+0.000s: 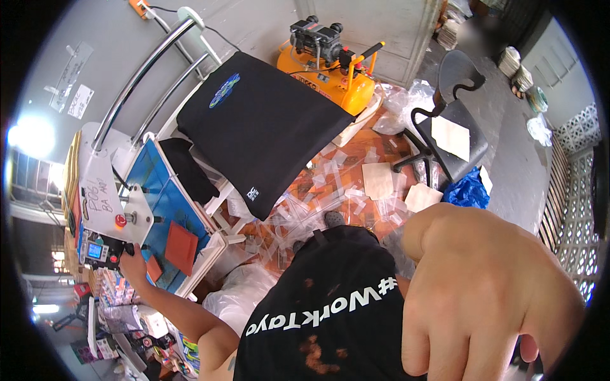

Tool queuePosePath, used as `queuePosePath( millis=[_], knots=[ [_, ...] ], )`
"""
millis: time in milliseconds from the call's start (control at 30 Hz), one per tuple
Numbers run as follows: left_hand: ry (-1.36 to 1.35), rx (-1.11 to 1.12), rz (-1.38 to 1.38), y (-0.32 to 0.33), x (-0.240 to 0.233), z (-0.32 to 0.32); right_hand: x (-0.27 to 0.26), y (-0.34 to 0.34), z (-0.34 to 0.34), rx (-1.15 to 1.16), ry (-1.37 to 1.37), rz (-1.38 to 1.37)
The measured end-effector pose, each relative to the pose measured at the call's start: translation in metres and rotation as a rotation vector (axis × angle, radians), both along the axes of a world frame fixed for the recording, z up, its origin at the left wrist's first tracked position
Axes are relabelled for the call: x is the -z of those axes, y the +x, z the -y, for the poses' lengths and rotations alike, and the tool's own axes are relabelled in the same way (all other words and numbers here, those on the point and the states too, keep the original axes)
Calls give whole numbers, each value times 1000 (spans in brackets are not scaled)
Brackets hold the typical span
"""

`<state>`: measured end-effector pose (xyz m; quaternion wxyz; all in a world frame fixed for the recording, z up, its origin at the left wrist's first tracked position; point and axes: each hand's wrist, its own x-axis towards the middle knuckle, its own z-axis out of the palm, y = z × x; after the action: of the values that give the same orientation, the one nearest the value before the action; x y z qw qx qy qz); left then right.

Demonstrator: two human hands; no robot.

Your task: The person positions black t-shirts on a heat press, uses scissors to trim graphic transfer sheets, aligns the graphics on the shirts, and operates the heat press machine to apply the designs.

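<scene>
My left hand (134, 266) reaches to the heat press control box (96, 251) at the left, its fingers around a small black knob (129, 248). Close to the camera, my right hand (469, 295) fills the lower right, back of the hand showing; its fingertips are partly hidden, and whether it holds anything cannot be told. A black fabric piece (267, 124) with a coloured print and a small white print lies spread over a platen of the heat press. Beside it, another platen has a blue surface (159, 190) with a reddish rectangular pad (181, 247) and a smaller one on it.
Chrome bars (143, 81) rise behind the press. A yellow air compressor (329, 71) stands by the wall. Clear film scraps (333, 166) litter the floor. A black chair (457, 138) holds a beige sheet. Plastic bags and stacked goods lie around.
</scene>
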<state>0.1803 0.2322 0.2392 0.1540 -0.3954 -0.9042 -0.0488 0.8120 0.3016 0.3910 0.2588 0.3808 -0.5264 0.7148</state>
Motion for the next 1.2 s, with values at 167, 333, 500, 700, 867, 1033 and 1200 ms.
queuePosePath(
  millis=[167, 333, 500, 700, 867, 1033, 1200],
  knots=[
    [-21, -103, 36, -10, 2, 1, 2, 11, -9, -62, 19, -27],
    [-25, -135, 32, 5, -1, -12, 8, 22, -20, -64, 29, -45],
    [36, -149, 53, 0, 2, -5, 17, 26, -35, -58, 19, -55],
    [10, -184, 37, -5, 0, -1, 25, 38, -45, 38, 6, -95],
    [-8, -216, 59, 19, -4, -20, 66, 63, -51, 476, -225, 9],
    [-8, -255, 67, 30, -13, -7, 98, 66, -50, 731, -280, 198],
    [1, -234, 113, 24, -10, -18, 80, 51, -29, 787, -7, 61]
  ],
)
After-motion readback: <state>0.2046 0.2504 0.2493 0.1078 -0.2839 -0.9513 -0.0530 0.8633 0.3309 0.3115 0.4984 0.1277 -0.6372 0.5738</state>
